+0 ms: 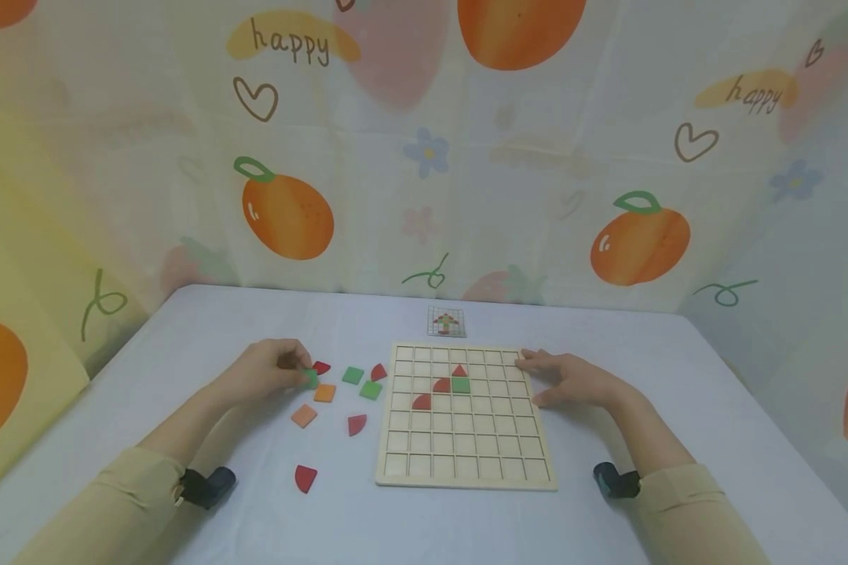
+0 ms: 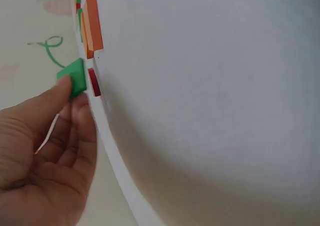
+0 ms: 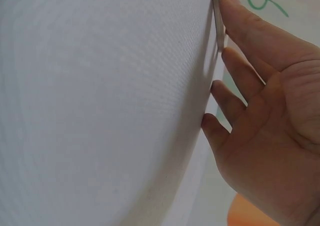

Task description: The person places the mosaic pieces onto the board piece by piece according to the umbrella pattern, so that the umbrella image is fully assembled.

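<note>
Between thumb and fingers my left hand (image 1: 274, 370) (image 2: 55, 151) pinches a green square tile (image 1: 310, 379) (image 2: 74, 78), left of the board. A red piece (image 1: 321, 366) (image 2: 94, 82) lies close beside it. The wooden grid board (image 1: 466, 466) (image 3: 218, 20) carries a red triangle (image 1: 459, 371), a green square (image 1: 460, 384) below it, and two red quarter-round pieces (image 1: 442, 385) (image 1: 422, 402) stepping down to the left. At the board's right edge rests my right hand (image 1: 572, 378) (image 3: 270, 110), fingers spread, thumb and fingertips touching the edge.
Left of the board lie orange squares (image 1: 325, 393) (image 1: 304, 415), green squares (image 1: 353, 375) (image 1: 371, 390) and red quarter-round pieces (image 1: 378, 373) (image 1: 356, 424) (image 1: 306, 479). Behind the board is a small patterned card (image 1: 446, 322). A printed cloth hangs beyond the table.
</note>
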A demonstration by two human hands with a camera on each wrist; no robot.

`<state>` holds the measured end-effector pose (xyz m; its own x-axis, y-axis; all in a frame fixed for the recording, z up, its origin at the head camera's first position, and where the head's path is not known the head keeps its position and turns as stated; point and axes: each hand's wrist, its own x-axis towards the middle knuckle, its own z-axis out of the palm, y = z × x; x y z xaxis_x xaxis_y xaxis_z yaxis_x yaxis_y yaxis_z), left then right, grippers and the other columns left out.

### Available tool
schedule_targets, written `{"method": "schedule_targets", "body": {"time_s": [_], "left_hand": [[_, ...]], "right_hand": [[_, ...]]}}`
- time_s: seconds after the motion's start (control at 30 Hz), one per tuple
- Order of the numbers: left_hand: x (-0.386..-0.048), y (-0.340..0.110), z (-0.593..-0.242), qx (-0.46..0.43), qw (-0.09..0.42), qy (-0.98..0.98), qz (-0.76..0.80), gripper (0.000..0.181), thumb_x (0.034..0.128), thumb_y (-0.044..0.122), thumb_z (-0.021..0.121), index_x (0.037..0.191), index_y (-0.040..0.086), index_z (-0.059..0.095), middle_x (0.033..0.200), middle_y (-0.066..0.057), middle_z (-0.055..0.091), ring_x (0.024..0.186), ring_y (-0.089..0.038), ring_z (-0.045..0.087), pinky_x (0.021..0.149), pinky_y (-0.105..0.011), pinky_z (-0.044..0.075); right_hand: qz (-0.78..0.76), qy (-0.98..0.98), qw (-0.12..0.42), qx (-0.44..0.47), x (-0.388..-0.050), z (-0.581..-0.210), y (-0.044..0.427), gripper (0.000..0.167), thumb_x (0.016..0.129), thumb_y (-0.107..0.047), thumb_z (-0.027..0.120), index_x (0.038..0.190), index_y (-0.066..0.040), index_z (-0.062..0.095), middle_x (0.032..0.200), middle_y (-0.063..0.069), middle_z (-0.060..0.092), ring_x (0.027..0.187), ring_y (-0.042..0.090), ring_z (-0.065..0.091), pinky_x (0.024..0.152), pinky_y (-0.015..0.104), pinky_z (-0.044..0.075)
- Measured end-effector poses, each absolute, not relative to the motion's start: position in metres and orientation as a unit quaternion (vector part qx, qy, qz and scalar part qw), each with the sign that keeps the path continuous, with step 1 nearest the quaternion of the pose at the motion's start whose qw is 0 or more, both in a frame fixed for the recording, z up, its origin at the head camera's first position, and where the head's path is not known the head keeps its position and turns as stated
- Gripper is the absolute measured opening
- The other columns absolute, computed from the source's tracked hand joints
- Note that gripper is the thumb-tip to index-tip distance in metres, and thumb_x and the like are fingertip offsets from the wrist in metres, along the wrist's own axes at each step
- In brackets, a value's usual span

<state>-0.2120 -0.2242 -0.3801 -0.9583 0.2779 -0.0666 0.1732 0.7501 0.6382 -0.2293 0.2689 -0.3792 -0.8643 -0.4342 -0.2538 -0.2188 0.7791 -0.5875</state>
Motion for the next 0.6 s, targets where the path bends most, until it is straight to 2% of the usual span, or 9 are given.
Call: {"method": "schedule_targets", "body": {"time_s": [0.27,0.6], "left_hand": [[-0.210,-0.201,-0.372,0.134,0.025,0.928,0.348,0.007,0.0892,0.017,0.071,0.095,0.014,0.068,0.092,-0.003,0.070,0.088,-0.018,0.059,0.078,-0.027,0.051],[-0.207,-0.151,-0.361,0.133,0.039,0.916,0.376,0.005,0.0912,0.018,0.069,0.094,0.014,0.069,0.092,-0.003,0.070,0.086,-0.017,0.059,0.074,-0.025,0.051]], "right_hand": [[-0.288,0.921,0.189,-0.179,-0.228,-0.378,0.269,0.068,0.082,-0.027,0.077,0.144,-0.016,0.052,0.162,0.011,0.032,0.153,0.042,0.015,0.120,0.066,0.013],[-0.288,0.921,0.190,-0.183,-0.228,-0.378,0.269,0.068,0.082,-0.027,0.076,0.144,-0.015,0.051,0.162,0.012,0.032,0.153,0.042,0.014,0.119,0.067,0.012]]}}
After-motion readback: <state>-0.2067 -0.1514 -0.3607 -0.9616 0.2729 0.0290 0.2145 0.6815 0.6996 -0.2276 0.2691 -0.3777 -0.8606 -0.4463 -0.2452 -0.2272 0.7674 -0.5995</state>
